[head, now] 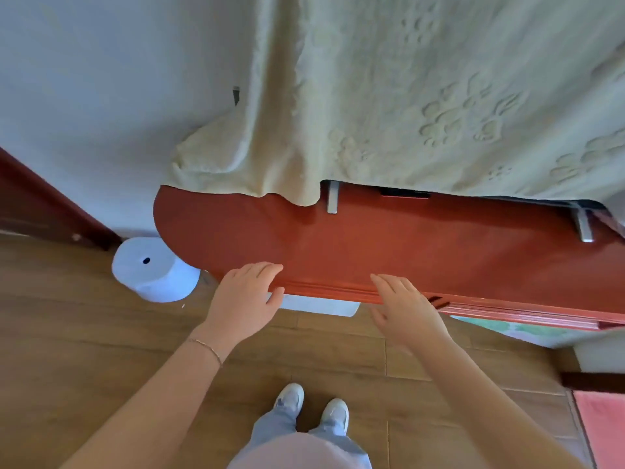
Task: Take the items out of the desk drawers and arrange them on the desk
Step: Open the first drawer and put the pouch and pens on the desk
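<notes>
A red-brown desk (338,238) with a rounded left end runs across the middle of the head view. My left hand (247,296) rests at its front edge, fingers straight on the top and thumb under the lip. My right hand (406,309) hovers at the same edge further right, fingers relaxed and holding nothing. A gap in the desk front (439,301) shows to the right of that hand. No drawer contents are visible. A white sheet-like thing (321,304) shows below the edge between my hands.
A pale green towel (422,96) hangs over the back of the desk, covering something on two metal feet (333,198). A white cylindrical bin (152,269) stands on the wooden floor at the desk's left end. My shoes (311,406) are below.
</notes>
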